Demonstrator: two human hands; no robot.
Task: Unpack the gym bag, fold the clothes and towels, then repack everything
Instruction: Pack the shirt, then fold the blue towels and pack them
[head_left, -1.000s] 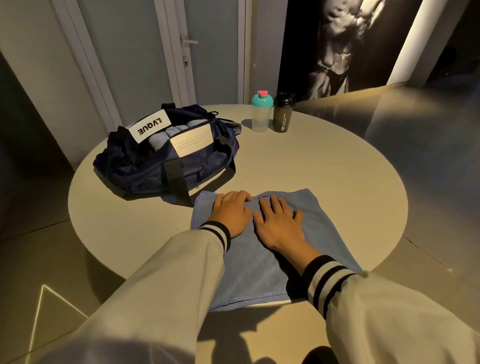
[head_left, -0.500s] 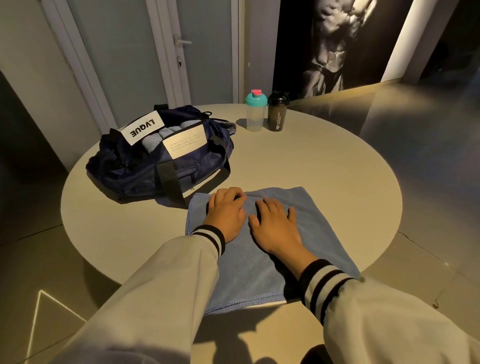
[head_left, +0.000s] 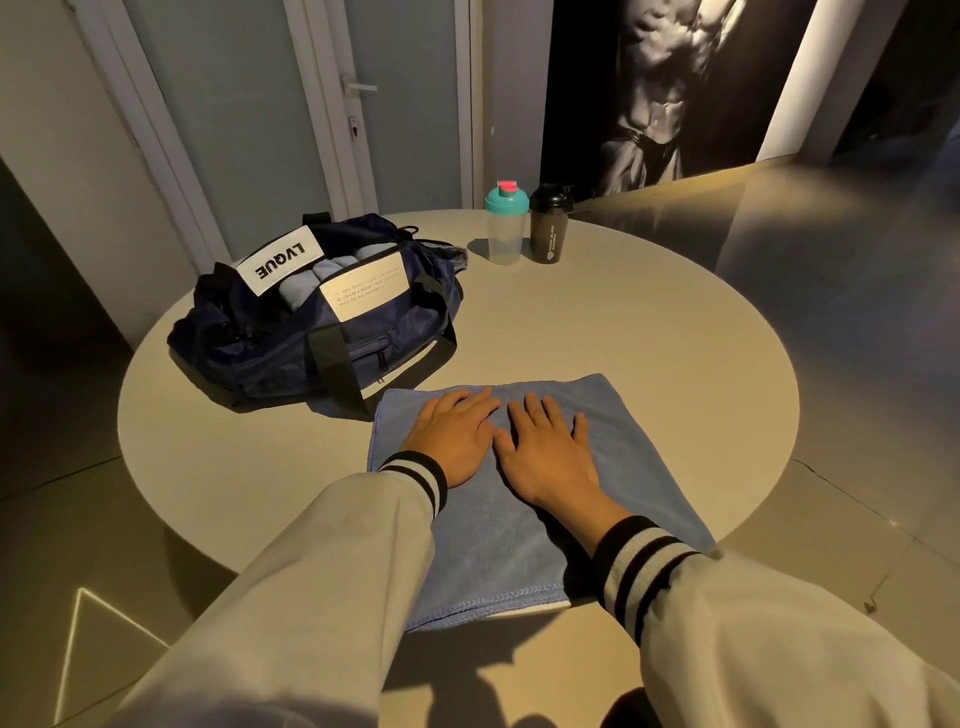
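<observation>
Blue towel (head_left: 493, 551) lies at the near edge of the tabletop (head_left: 649, 338), beside the gym bag (head_left: 322, 332). The left hand (head_left: 452, 441) and right hand (head_left: 545, 457) press flat on it, fingers straight. Best to push outward slowly, smoothing bumps.

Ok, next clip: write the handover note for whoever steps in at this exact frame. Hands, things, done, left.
Left hand: open, palm flat on the blue towel.
Right hand: open, flat beside it on the same towel.
Towel lies flat on the round table. Gym bag stands open to its left, with pale blue cloth inside.
Done: one towel out.
Left: fold it, empty the bag, fold the rest, repack.
</observation>
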